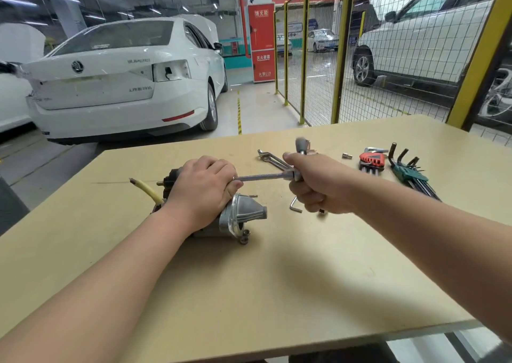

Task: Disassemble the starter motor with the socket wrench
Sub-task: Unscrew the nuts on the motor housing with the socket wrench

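Right now your left hand (pixel 203 188) lies over the top of the starter motor (pixel 243 216), fingers curled down round its body and holding it against the table (pixel 277 293). The motor lies on its side, left of the table's centre, with its silver nose cone pointing right and a yellow cable (pixel 146 192) sticking out at its left end. Your right hand (pixel 318 185) is clenched in a full fist round the handle of the socket wrench (pixel 263 177). The handle's top end pokes out above your thumb and is blurred. The wrench's straight shaft runs level to the left from your fist and ends right at your left hand, above the nose cone; your fingers hide whether it sits on a fastener. A loose L-shaped hex key (pixel 295 206) lies on the table just under your right fist. Behind that fist lies a spanner (pixel 270 159), and further right a small socket (pixel 347 156), a red hex key set (pixel 371 161) and a green hex key set (pixel 410 173), all well apart from the motor. Two small bolts (pixel 244 237) rest at the near edge of the nose cone.
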`<action>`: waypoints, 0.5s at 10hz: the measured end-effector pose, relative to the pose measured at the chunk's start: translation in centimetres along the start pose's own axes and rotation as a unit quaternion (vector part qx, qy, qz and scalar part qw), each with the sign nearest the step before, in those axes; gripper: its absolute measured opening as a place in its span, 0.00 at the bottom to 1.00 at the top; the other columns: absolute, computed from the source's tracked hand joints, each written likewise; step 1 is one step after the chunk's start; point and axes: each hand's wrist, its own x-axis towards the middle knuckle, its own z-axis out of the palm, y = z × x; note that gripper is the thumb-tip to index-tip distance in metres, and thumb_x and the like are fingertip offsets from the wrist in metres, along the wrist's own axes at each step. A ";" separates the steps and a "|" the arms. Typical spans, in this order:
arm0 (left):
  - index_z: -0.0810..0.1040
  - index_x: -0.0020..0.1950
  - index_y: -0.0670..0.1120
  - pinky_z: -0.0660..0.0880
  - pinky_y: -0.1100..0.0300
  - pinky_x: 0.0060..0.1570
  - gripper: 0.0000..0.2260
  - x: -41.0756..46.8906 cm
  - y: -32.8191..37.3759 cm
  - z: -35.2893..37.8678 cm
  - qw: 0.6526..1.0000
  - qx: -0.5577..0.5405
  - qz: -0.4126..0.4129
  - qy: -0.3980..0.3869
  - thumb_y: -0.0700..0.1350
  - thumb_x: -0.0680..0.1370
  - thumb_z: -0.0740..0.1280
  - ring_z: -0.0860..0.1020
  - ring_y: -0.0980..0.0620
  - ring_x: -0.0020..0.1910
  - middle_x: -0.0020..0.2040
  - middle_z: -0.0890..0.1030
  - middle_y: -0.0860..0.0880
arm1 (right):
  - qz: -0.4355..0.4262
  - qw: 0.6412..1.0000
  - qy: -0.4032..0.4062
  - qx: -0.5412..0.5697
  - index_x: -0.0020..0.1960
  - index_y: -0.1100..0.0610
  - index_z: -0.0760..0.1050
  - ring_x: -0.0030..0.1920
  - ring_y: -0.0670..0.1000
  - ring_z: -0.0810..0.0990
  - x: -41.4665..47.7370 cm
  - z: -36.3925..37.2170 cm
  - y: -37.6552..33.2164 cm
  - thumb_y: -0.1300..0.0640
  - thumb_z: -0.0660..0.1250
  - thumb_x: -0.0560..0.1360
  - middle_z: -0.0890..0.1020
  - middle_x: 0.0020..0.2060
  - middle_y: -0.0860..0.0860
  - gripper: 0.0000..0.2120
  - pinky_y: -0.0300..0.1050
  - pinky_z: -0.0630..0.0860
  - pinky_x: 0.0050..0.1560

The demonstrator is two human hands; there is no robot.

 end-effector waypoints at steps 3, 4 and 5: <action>0.78 0.49 0.45 0.65 0.48 0.55 0.22 -0.3 0.2 -0.3 0.999 0.005 0.027 0.018 0.56 0.77 0.48 0.73 0.44 0.55 0.52 0.80 0.51 | -0.360 0.812 0.081 -0.453 0.49 0.60 0.73 0.32 0.55 0.74 0.0 -1.5 0.7 0.50 0.62 0.78 0.76 0.32 0.52 0.12 0.44 0.67 0.34; 0.77 0.50 0.46 0.63 0.50 0.56 0.24 0.2 0.0 0.0 1.000 0.008 0.018 0.001 0.57 0.77 0.45 0.72 0.46 0.57 0.53 0.79 0.52 | 0.011 1.000 -0.006 -0.024 0.36 0.56 0.64 0.21 0.49 0.59 0.1 -0.6 -0.3 0.44 0.54 0.80 0.64 0.22 0.49 0.19 0.39 0.59 0.24; 0.77 0.49 0.47 0.64 0.50 0.55 0.23 0.2 -0.3 0.2 1.000 0.011 0.025 0.008 0.58 0.77 0.46 0.72 0.47 0.56 0.52 0.79 0.53 | -0.172 0.927 -0.003 -0.333 0.42 0.55 0.69 0.27 0.52 0.70 -0.6 -1.6 1.0 0.43 0.56 0.79 0.74 0.28 0.49 0.17 0.43 0.67 0.30</action>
